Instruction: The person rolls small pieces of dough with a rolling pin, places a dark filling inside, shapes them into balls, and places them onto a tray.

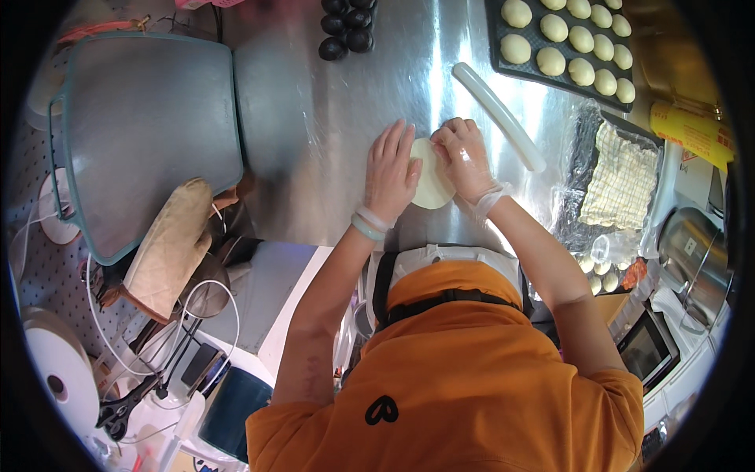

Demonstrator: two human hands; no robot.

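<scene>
A flat, pale round of dough lies on the metal worktop between my hands. My left hand is at its left edge, fingers stretched out and the thumb reaching to the dough. With bent fingers, my right hand pinches the dough's upper right edge. A clear plastic glove covers the right hand. Further to the right rests a white rolling pin, slanting and touched by neither hand. What lies under the fingertips is hidden.
A dark tray of round dough balls is at the far right. Several dark balls stand at the back. A checked cloth lies at right. To the left are a teal-rimmed board and an oven mitt.
</scene>
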